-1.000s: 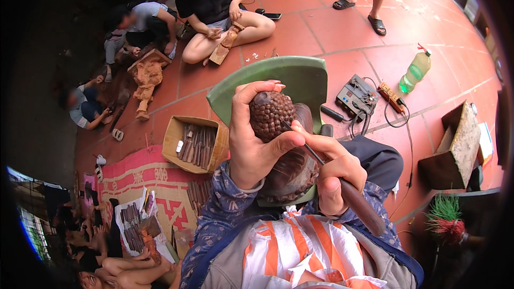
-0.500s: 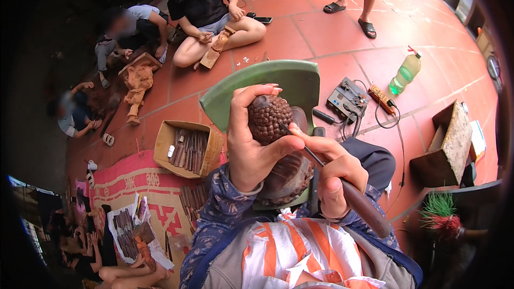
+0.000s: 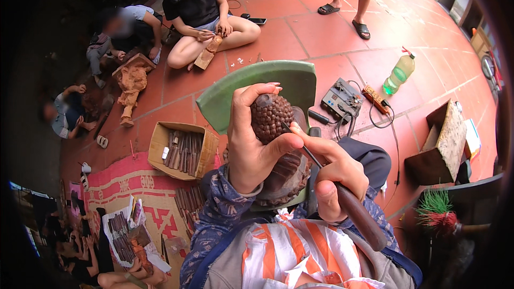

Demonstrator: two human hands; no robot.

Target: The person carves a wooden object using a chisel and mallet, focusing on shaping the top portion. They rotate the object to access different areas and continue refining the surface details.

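Observation:
A dark brown wooden carved figure (image 3: 285, 177) stands upright in front of me, its round head (image 3: 270, 119) covered in rows of small knobs. My left hand (image 3: 247, 152) is wrapped round that head, fingers over the far side and thumb along the near side. In my right hand (image 3: 337, 174) is a carving chisel (image 3: 360, 218) with a thick dark wooden handle. Its thin blade slants up to the right side of the knobs, close by my left thumb. Behind the figure rises a green curved plastic chair back (image 3: 257, 83). My hands hide part of the figure.
Left of me, a cardboard box (image 3: 208, 156) holds several chisels, and more chisels (image 3: 188, 203) lie on a patterned mat (image 3: 120, 179). At right are a control box (image 3: 342, 99), power strip (image 3: 376, 99), green-tinted bottle (image 3: 399, 75) and brown box (image 3: 441, 144). Other people sit carving at far left.
The surroundings have shifted slightly left in view. Both hands keep nearly the same hold, with the chisel tip still at the knobs. A seated person's hand has moved onto their own carving.

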